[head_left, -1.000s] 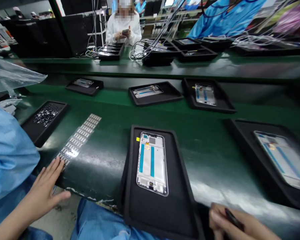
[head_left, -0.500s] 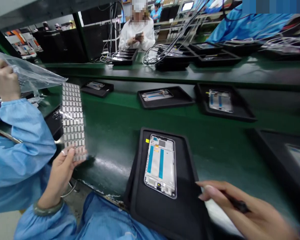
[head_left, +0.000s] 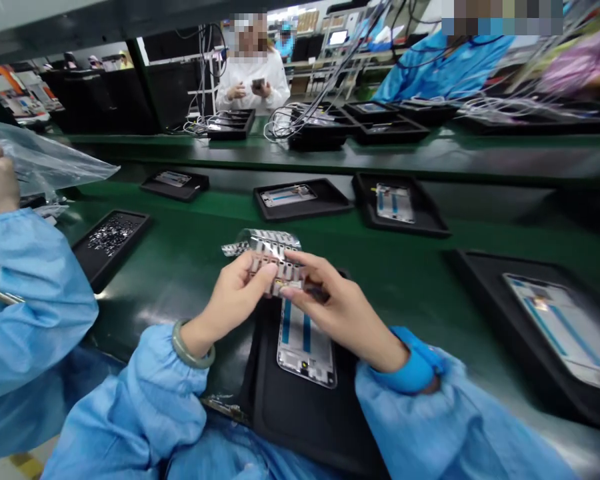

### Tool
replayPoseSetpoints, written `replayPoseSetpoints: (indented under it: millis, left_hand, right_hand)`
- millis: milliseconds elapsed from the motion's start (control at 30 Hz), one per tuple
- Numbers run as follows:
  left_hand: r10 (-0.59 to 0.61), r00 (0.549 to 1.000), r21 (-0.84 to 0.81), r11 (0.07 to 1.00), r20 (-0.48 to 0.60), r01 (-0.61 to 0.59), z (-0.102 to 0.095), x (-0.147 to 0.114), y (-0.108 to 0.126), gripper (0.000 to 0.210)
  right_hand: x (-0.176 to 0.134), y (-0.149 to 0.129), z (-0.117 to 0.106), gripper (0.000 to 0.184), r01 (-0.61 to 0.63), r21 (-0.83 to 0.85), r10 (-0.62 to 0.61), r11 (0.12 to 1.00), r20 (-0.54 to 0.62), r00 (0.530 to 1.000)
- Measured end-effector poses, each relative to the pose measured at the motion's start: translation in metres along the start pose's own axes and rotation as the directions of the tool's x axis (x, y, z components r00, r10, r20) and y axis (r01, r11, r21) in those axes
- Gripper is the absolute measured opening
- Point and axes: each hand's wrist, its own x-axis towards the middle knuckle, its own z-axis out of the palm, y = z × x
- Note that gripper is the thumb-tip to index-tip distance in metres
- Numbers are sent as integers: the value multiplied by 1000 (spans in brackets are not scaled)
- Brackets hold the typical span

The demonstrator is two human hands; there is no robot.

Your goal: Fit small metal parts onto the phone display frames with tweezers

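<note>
Black trays (head_left: 325,427) on a green bench (head_left: 180,260)

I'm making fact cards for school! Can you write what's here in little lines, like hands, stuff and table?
Left hand: holds curled clear-plastic strip with silvery rectangles
Right hand: at the strip's right edge
Below the hands: white, blue-striped phone frame in black rectangular tray
Left side: another black tray holding small shiny pieces
Table: shiny green surface
</note>
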Motion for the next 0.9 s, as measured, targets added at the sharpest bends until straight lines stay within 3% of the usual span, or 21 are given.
replayPoseSetpoints:
  millis: [67,167,233,367,500,633,900]
  left_hand:
    - [9,999,4,1000,-31,-9,3,6,-7,24]
    - [67,993,38,997,-102,-63,0,5,-21,55]
    - [135,987,128,984,-82,-124,-3,1,-27,65]
    - [160,987,274,948,29,-162,-7,-4,-25,46]
    - [149,986,352,921,71,-165,-12,-3,-18,42]
    - [154,986,364,917,61,-165,-14,-2,-20,41]
    - [2,999,501,865,49,-27,-10,-3,-24,39]
  right_hand:
    - [9,7,4,42,-68,107,75,992,-63,995]
    - [15,17,7,37,-181,206,205,962,-104,973]
    - [14,20,8,39,-251,203,275,947,-102,956]
    - [13,24,6,42,-359,199,380,912,-83,921]
    - [14,26,5,44,-414,199,435,888,-72,898]
    - [17,25,6,47,-404,196,417,894,-29,908]
    - [13,35,2,43,-443,55,439,895,72,895]
